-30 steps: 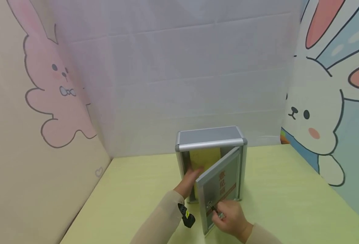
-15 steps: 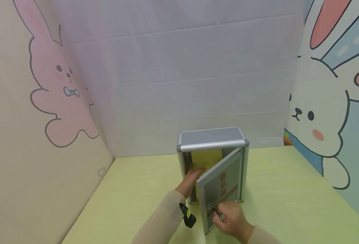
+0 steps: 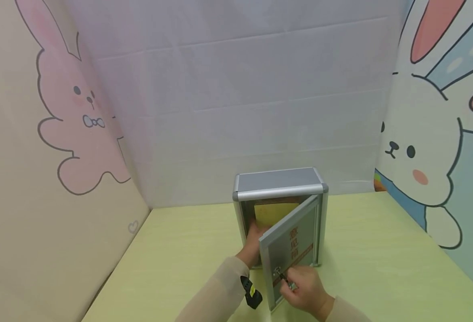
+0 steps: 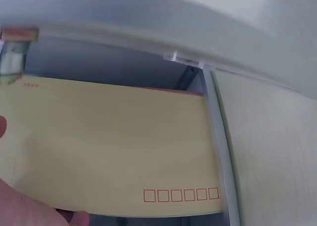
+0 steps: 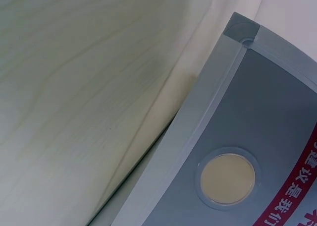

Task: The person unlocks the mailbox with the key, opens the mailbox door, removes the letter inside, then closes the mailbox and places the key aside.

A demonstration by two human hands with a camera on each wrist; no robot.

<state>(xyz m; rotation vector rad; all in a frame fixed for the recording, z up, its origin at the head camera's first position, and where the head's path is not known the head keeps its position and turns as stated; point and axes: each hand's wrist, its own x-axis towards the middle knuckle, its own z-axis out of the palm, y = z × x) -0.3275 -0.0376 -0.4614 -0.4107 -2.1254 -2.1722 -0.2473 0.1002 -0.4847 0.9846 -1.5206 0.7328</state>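
Right hand first: its grip has a black-headed key pinched at the lock of the grey door, which stands ajar. Over to the left hand, deep in the opening, right up at the yellowish envelope; its fingers are partly out of sight, so I can't tell whether that grip is closed. The envelope is inside the metal-framed box, red squares along its lower edge. Box on the pale bench, white backdrop behind, cartoon rabbits either side.
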